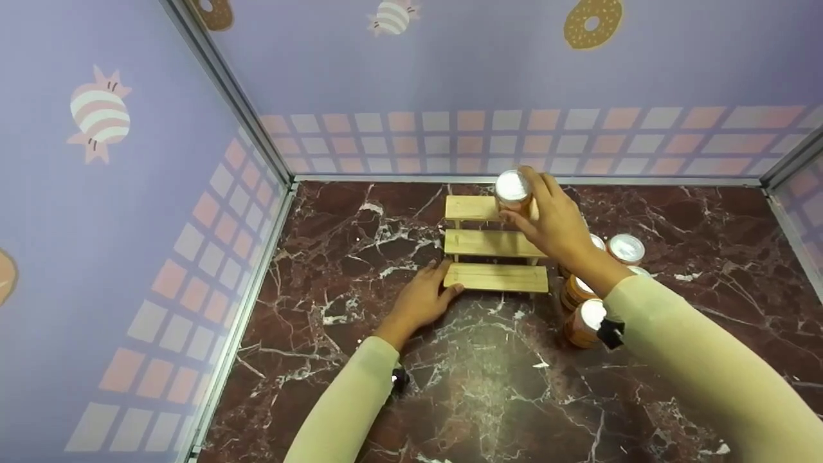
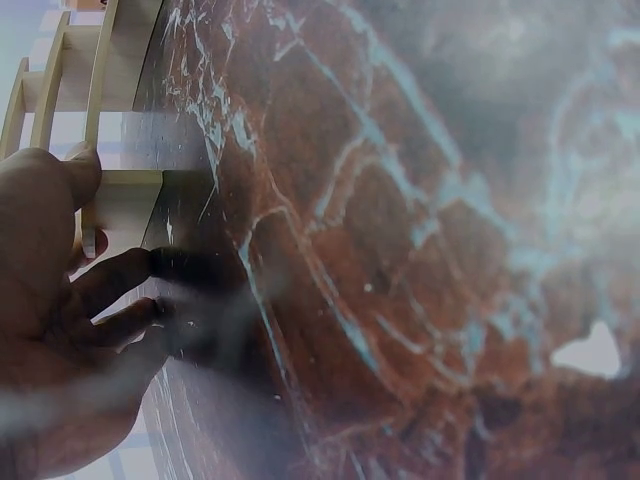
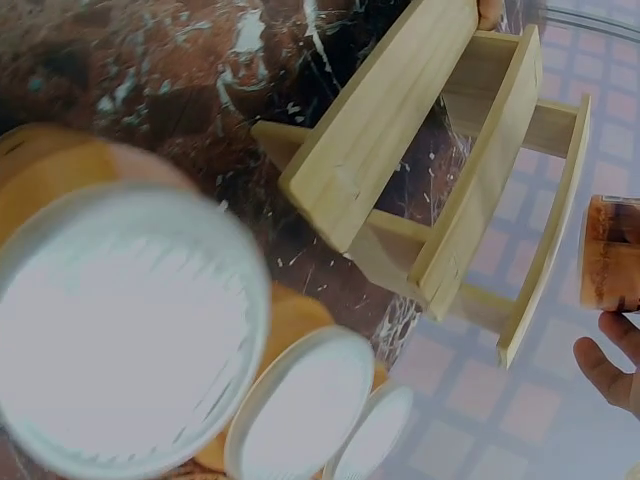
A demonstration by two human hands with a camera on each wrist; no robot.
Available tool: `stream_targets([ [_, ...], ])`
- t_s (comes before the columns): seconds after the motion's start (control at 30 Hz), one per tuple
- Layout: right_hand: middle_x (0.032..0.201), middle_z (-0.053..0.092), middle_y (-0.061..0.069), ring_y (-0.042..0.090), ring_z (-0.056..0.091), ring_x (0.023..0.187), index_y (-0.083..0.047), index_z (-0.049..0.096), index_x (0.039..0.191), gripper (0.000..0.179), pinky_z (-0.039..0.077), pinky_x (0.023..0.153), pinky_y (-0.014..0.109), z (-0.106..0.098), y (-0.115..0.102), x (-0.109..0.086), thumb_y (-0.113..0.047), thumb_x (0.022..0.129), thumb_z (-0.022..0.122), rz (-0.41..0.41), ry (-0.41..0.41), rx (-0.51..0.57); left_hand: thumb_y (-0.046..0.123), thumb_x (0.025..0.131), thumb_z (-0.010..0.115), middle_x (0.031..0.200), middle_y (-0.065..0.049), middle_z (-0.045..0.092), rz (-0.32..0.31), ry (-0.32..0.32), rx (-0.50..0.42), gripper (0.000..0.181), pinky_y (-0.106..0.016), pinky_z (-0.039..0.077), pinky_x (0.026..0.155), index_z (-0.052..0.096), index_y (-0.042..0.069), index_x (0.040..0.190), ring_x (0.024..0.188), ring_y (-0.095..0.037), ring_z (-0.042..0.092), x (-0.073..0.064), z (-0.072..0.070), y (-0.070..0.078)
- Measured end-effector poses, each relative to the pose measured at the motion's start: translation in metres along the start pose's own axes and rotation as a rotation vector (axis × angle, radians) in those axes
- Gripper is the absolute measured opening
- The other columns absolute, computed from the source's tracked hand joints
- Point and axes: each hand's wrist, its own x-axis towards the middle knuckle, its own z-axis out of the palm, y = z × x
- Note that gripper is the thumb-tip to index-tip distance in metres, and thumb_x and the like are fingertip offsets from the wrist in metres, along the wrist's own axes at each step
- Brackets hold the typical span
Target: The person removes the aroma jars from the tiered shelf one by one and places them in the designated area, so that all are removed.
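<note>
A three-step wooden stand [image 1: 495, 278] of pale wood is on the marble-patterned surface. My left hand [image 1: 421, 297] grips the left end of its lowest step; in the left wrist view the thumb and a finger pinch the board's end [image 2: 88, 215], while the other fingers bend near the surface. Above the top step [image 1: 468, 208], my right hand [image 1: 558, 217] holds a jar [image 1: 513, 186] with a white lid and orange-brown contents. The right wrist view shows that jar [image 3: 610, 252] upright at the right edge, with fingertips at its base.
Several similar white-lidded jars stand to the right of the stand, including a near one [image 1: 585, 323] and a farther one [image 1: 626, 249], partly hidden by my right forearm. Patterned purple walls [image 1: 411, 77] rise behind and on both sides, with a metal rail [image 1: 386, 179] along the back edge.
</note>
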Motion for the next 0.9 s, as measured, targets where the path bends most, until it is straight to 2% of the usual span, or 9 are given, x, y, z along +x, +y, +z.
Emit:
stream_targets([
  [0.1, 0.147, 0.059, 0.029, 0.056, 0.067, 0.127, -0.009, 0.042, 0.164, 0.080, 0.055, 0.109, 0.073, -0.005, 0.003, -0.007, -0.029, 0.100, 0.086, -0.003, 0.012, -0.006, 0.079, 0.106, 0.047, 0.171, -0.022, 0.049, -0.008, -0.012, -0.009, 0.090, -0.065, 0.047, 0.124, 0.038, 0.021, 0.174, 0.161, -0.042, 0.047, 0.000, -0.001, 0.002],
  [0.2, 0.147, 0.060, 0.029, 0.056, 0.066, 0.127, -0.008, 0.043, 0.164, 0.080, 0.054, 0.108, 0.074, -0.010, 0.006, -0.013, -0.029, 0.100, 0.086, -0.012, 0.023, -0.004, 0.086, 0.104, 0.037, 0.172, -0.021, 0.048, -0.008, -0.022, 0.013, 0.096, -0.065, 0.048, 0.123, 0.036, 0.022, 0.175, 0.161, -0.041, 0.047, 0.001, 0.001, 0.000],
  [0.37, 0.143, 0.061, 0.029, 0.051, 0.069, 0.114, -0.008, 0.043, 0.164, 0.080, 0.057, 0.099, 0.072, -0.016, 0.011, -0.023, -0.028, 0.100, 0.086, -0.017, 0.034, -0.009, 0.092, 0.100, 0.027, 0.172, -0.019, 0.049, -0.008, -0.025, 0.031, 0.103, -0.063, 0.047, 0.124, 0.034, 0.023, 0.176, 0.162, -0.039, 0.046, 0.001, 0.001, -0.001],
  [0.47, 0.141, 0.061, 0.028, 0.047, 0.070, 0.107, -0.010, 0.043, 0.165, 0.081, 0.058, 0.096, 0.070, -0.020, 0.013, -0.026, -0.028, 0.099, 0.086, -0.011, 0.040, -0.011, 0.092, 0.100, 0.029, 0.172, -0.020, 0.049, -0.004, -0.018, 0.008, 0.103, -0.065, 0.047, 0.124, 0.036, 0.022, 0.175, 0.161, -0.040, 0.046, 0.000, 0.000, -0.001],
  [0.63, 0.140, 0.061, 0.028, 0.048, 0.069, 0.106, -0.009, 0.043, 0.166, 0.083, 0.057, 0.095, 0.071, -0.025, 0.019, -0.032, -0.026, 0.098, 0.088, 0.011, 0.046, -0.024, 0.089, 0.102, 0.033, 0.172, -0.022, 0.048, -0.001, -0.014, -0.011, 0.100, -0.066, 0.047, 0.124, 0.036, 0.021, 0.175, 0.160, -0.042, 0.047, -0.001, -0.001, 0.000],
  [0.8, 0.144, 0.060, 0.029, 0.052, 0.068, 0.114, -0.007, 0.042, 0.166, 0.084, 0.055, 0.099, 0.073, -0.030, 0.023, -0.039, -0.024, 0.098, 0.088, 0.011, 0.044, -0.028, 0.087, 0.103, 0.033, 0.171, -0.021, 0.049, -0.012, -0.026, 0.028, 0.097, -0.063, 0.048, 0.125, 0.034, 0.023, 0.176, 0.161, -0.040, 0.047, 0.000, 0.001, -0.001],
  [0.9, 0.143, 0.060, 0.029, 0.048, 0.069, 0.107, -0.007, 0.042, 0.166, 0.083, 0.057, 0.093, 0.070, -0.034, 0.025, -0.044, -0.024, 0.098, 0.088, 0.002, 0.043, -0.031, 0.086, 0.104, 0.035, 0.172, -0.021, 0.049, -0.015, -0.028, 0.033, 0.095, -0.062, 0.048, 0.124, 0.034, 0.024, 0.176, 0.161, -0.039, 0.047, 0.000, 0.001, -0.002],
])
